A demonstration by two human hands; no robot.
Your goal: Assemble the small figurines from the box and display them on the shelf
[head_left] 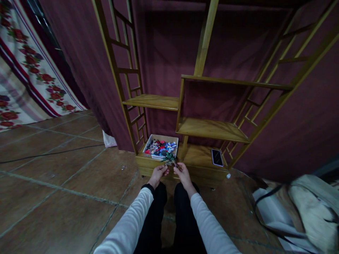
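Note:
Both of my hands meet in front of the low shelf, pinching a small green and brown ornament shaped like a palm tree [170, 158]. My left hand [159, 174] is closed on its lower left side. Opposite it, my right hand [182, 173] grips the lower right side between thumb and fingers. Just behind the ornament, a shallow white box [174, 139] rests on the bottom shelf, filled with several small colourful pieces in red, blue, black and white. The ornament covers part of the box's front right corner.
A wooden shelf unit [212, 128] rises ahead against a maroon curtain [164, 46]. On its bottom board at right lies a phone [217, 157]. Bags [307, 211] sit on the floor at right. A black cable [53, 154] crosses the tiles at left, near a floral cloth [34, 63].

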